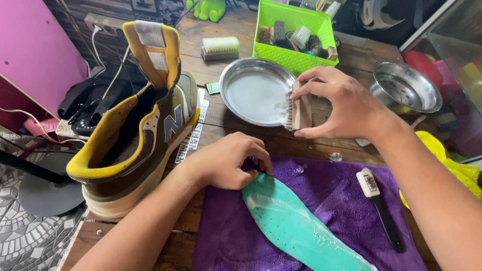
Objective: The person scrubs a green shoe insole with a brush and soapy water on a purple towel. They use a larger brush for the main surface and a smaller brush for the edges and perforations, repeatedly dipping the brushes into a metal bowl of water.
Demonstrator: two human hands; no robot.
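A teal shoe insole lies wet and soapy on a purple towel. My left hand presses down on the insole's near tip, fingers curled over it. My right hand grips a wooden scrub brush, bristles facing left, at the rim of a round metal bowl that holds cloudy water. The brush is lifted off the insole.
A brown and yellow sneaker stands on the table's left edge. A small black-handled brush rests on the towel at right. Behind are a green basket of brushes, a second metal bowl, a white brush and a yellow cloth.
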